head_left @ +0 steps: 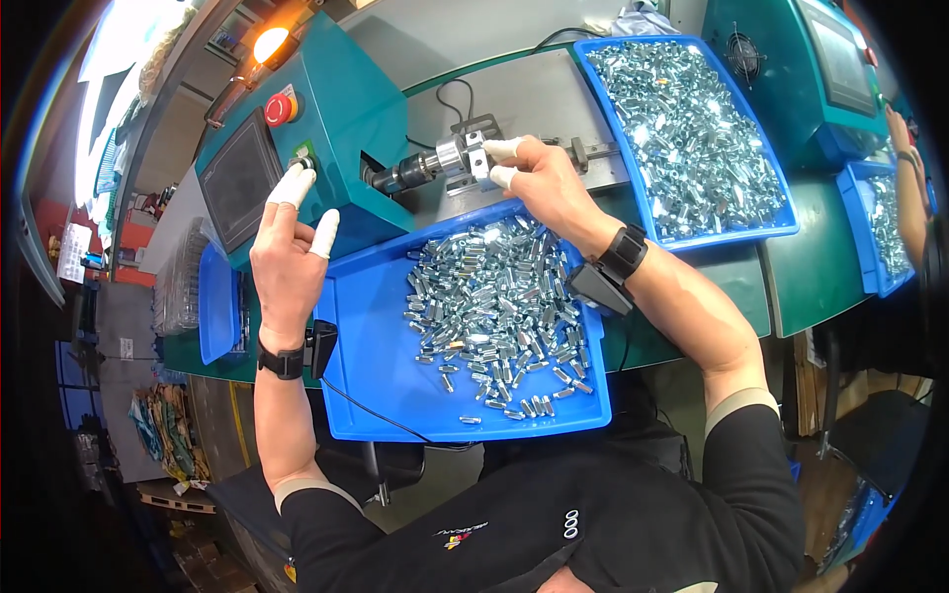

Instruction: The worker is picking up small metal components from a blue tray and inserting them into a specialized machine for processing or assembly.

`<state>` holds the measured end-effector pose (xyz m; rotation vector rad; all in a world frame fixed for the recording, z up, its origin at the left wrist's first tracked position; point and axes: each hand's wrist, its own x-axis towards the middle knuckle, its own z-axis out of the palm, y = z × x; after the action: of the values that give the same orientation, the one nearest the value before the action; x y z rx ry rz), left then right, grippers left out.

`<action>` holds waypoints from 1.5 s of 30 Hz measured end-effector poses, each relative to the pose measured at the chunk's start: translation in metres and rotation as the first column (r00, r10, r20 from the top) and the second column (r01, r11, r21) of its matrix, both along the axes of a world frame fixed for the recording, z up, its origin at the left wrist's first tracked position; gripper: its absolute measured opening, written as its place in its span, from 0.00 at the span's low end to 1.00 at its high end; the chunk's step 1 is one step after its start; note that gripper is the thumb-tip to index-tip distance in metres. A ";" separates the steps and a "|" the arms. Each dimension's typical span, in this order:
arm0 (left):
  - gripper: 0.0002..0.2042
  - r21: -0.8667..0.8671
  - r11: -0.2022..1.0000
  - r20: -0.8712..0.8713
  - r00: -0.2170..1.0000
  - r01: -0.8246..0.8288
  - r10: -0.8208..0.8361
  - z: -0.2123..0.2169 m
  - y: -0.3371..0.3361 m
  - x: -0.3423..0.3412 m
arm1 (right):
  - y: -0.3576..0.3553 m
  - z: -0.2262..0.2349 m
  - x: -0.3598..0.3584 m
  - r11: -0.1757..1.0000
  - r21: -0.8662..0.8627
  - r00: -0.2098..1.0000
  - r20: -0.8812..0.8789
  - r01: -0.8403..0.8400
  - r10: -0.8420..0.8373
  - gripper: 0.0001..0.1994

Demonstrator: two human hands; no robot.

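Note:
My left hand [290,257] is raised at the front of the teal machine [346,109], fingers stretched out, pale covers on several fingertips. One fingertip is on or right by the green-framed push button [304,161]. Beyond the front tray, my right hand [556,188] bends its covered thumb and forefinger against the end of a small metal fixture block [478,158]. Whatever lies between those fingertips is too small to make out. Left of the block, a drill chuck [452,155] on a dark shaft [405,174] comes out of the machine.
A blue tray [371,385] of loose shiny metal fittings [494,296] lies before me. Another full blue tray [717,234] stands at the right. Above the button are a red emergency stop [281,108] and a dark screen [240,183]. Another person's arm [911,188] shows far right.

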<state>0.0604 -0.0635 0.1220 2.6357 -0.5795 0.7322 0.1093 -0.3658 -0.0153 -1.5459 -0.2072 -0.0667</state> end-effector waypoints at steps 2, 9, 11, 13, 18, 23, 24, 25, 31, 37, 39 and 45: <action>0.23 0.003 1.000 0.009 1.000 -0.017 0.017 0.001 0.000 -0.002 | 0.002 0.004 -0.001 1.000 -0.009 1.000 0.008 -0.005 0.005 0.22; 0.23 0.041 0.996 -0.006 0.997 -0.076 0.076 -0.006 -0.001 -0.004 | 0.002 0.007 -0.004 0.997 0.070 0.991 -0.124 -0.034 0.042 0.20; 0.23 0.057 0.994 0.044 0.995 -0.089 0.086 -0.012 0.000 -0.001 | 0.003 0.010 -0.005 0.999 0.050 0.992 -0.124 -0.014 0.020 0.20; 0.22 0.116 0.990 0.129 0.989 -0.083 0.068 -0.019 0.002 0.003 | 0.003 0.012 -0.008 0.997 0.034 0.989 -0.136 0.064 -0.059 0.19; 0.22 0.104 0.991 0.144 0.987 -0.082 0.066 -0.020 0.003 0.002 | -0.018 0.019 -0.005 0.987 0.040 0.978 -0.146 0.158 -0.151 0.20; 0.23 -0.013 0.997 0.027 0.997 -0.070 0.071 -0.018 0.003 -0.009 | -0.026 0.041 0.009 0.975 -0.199 0.975 -0.178 0.097 -0.133 0.20; 0.23 -0.033 0.998 0.012 0.998 -0.054 0.055 -0.018 0.004 -0.010 | -0.027 0.048 0.016 0.932 -0.355 0.973 -0.181 0.070 -0.142 0.21; 0.23 -0.051 0.998 -0.002 0.999 -0.041 0.041 -0.018 0.005 -0.012 | -0.027 0.054 0.022 0.864 -0.501 0.972 -0.182 0.039 -0.150 0.23; 0.24 -0.129 0.991 -0.032 0.999 -0.047 0.043 -0.025 0.014 -0.031 | -0.020 0.066 0.046 0.542 -0.826 0.987 0.098 0.152 -0.128 0.29; 0.26 -0.166 0.985 -0.045 0.999 -0.035 0.028 -0.034 0.024 -0.046 | -0.014 0.078 0.052 0.434 -0.900 0.997 0.003 0.037 -0.078 0.29; 0.26 -0.184 0.983 -0.046 0.999 -0.029 0.021 -0.035 0.025 -0.049 | -0.015 0.082 0.054 0.442 -0.897 0.998 -0.023 0.009 -0.067 0.28; 0.26 -0.240 0.970 -0.039 0.999 0.026 -0.037 -0.035 0.022 -0.052 | -0.032 0.077 0.062 0.696 -0.713 0.975 -0.203 -0.087 -0.086 0.23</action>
<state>0.0084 -0.0415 0.0870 2.4082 -0.4866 0.6877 0.1709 -0.3982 0.0617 -2.3331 -0.0471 0.2202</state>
